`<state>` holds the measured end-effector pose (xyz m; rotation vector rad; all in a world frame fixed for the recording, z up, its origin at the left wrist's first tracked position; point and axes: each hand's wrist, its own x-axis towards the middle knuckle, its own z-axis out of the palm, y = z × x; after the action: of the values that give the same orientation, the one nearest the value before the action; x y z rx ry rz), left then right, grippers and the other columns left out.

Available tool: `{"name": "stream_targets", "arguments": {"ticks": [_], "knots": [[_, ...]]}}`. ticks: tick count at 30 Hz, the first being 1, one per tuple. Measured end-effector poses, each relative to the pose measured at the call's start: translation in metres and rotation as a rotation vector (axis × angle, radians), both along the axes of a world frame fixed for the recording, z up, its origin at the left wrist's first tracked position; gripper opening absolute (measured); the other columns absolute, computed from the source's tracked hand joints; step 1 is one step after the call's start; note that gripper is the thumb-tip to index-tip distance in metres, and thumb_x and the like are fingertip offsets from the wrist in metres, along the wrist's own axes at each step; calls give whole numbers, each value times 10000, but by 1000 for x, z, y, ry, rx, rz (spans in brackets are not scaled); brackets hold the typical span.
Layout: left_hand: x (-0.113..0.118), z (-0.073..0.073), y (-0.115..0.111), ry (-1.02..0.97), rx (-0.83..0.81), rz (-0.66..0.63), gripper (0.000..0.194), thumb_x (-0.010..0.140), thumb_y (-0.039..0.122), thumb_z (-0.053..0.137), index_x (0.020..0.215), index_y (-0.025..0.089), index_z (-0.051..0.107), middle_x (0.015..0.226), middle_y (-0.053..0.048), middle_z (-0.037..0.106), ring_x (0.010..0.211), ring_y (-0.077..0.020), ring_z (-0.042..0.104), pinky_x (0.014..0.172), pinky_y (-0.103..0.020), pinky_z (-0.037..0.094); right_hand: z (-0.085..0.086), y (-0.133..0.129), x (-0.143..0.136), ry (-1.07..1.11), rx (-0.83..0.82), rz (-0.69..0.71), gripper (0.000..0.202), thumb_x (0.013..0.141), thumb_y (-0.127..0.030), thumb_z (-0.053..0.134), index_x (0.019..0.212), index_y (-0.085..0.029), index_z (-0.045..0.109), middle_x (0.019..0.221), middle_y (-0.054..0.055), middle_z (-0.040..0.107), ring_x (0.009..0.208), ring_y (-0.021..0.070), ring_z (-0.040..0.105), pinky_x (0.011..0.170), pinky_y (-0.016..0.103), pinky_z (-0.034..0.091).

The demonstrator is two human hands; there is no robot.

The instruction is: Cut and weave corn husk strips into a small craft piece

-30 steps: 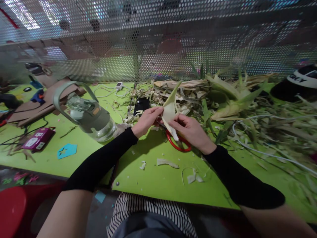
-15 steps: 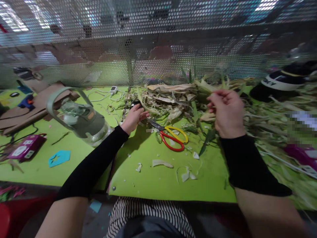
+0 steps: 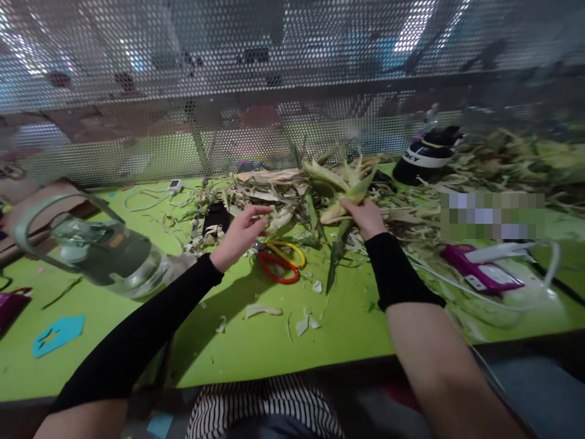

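My right hand (image 3: 366, 216) grips the pale base of a bunch of green corn husks (image 3: 333, 212), whose leaves fan out upward. Loose and partly parted, the fingers of my left hand (image 3: 243, 230) hold nothing. That hand hovers just left of the scissors (image 3: 282, 274), which have one red and one yellow handle loop; their blades are mostly hidden behind it. A heap of dry, shredded husks (image 3: 269, 183) lies beyond both hands. From below my right hand a dark green leaf (image 3: 337, 250) points toward me.
On the left stands a large green water bottle (image 3: 105, 250), near a blue star-cut piece (image 3: 58, 335). A black bottle (image 3: 425, 155) leans at the back right. A purple power strip (image 3: 482, 268) with white cables lies right. Perforated metal mesh (image 3: 219, 79) closes off the back.
The view has swung to the right. My right hand has come down onto the husk bunch and grips its base. My left hand stays open near the scissors, covering more of the blades.
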<state>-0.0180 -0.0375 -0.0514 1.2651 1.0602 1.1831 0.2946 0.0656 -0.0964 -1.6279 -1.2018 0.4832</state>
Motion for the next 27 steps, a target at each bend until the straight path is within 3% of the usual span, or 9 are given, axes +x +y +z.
{"name": "stream_targets", "arguments": {"ticks": [4, 7, 10, 12, 15, 19, 23, 27], "knots": [[47, 14, 15, 55, 0, -163, 165, 875, 116, 647, 1035, 132, 685, 1113, -76, 696, 819, -104, 614, 772, -250, 571, 16, -5, -5, 303, 93, 46, 212, 700, -355, 758, 763, -244, 589, 766, 28, 697, 840, 239, 681, 731, 355, 576], [84, 23, 33, 113, 17, -144, 136, 910, 75, 578, 991, 121, 678, 1019, -66, 700, 779, -99, 597, 713, -221, 513, 33, -14, -11, 498, 137, 138, 186, 733, -406, 699, 760, -261, 584, 728, 1, 678, 800, 218, 679, 670, 324, 579], [112, 31, 48, 153, 105, -134, 58, 950, 187, 628, 951, 138, 659, 972, -47, 693, 781, -108, 594, 709, -225, 476, 43, -26, -22, 646, 112, 297, 220, 785, -476, 629, 819, -259, 622, 724, 11, 702, 778, 235, 699, 639, 351, 598], [124, 34, 56, 180, 146, -51, 160, 952, 261, 674, 858, 151, 604, 891, -23, 660, 747, -93, 564, 722, -221, 454, 46, -32, -29, 715, 95, 383, 237, 796, -489, 609, 826, -255, 628, 722, 25, 714, 794, 250, 717, 645, 365, 611], [133, 37, 63, 140, 184, 63, 212, 938, 275, 711, 842, 170, 555, 837, 13, 615, 711, -76, 531, 711, -211, 428, 46, -37, -35, 786, 91, 457, 223, 769, -482, 637, 796, -261, 628, 717, 34, 729, 833, 267, 738, 657, 372, 624], [136, 38, 70, 92, 218, 112, 218, 898, 174, 733, 821, 180, 529, 777, 44, 575, 708, -75, 530, 713, -200, 419, 42, -35, -36, 811, 109, 492, 308, 677, -518, 770, 785, -258, 645, 738, 27, 747, 882, 284, 757, 682, 388, 630], [136, 35, 69, 111, 221, 133, 205, 896, 126, 702, 840, 183, 513, 833, 32, 587, 757, -83, 549, 772, -209, 436, 35, -29, -37, 760, 202, 433, 399, 556, -474, 890, 790, -259, 647, 772, 0, 760, 951, 264, 751, 742, 368, 620], [135, 30, 59, 62, 240, 168, 293, 876, 241, 775, 959, 182, 500, 1018, -30, 625, 842, -102, 577, 796, -230, 459, 33, -24, -41, 699, 344, 333, 421, 515, -383, 918, 804, -265, 635, 890, -19, 787, 1060, 234, 725, 911, 355, 599]]}}
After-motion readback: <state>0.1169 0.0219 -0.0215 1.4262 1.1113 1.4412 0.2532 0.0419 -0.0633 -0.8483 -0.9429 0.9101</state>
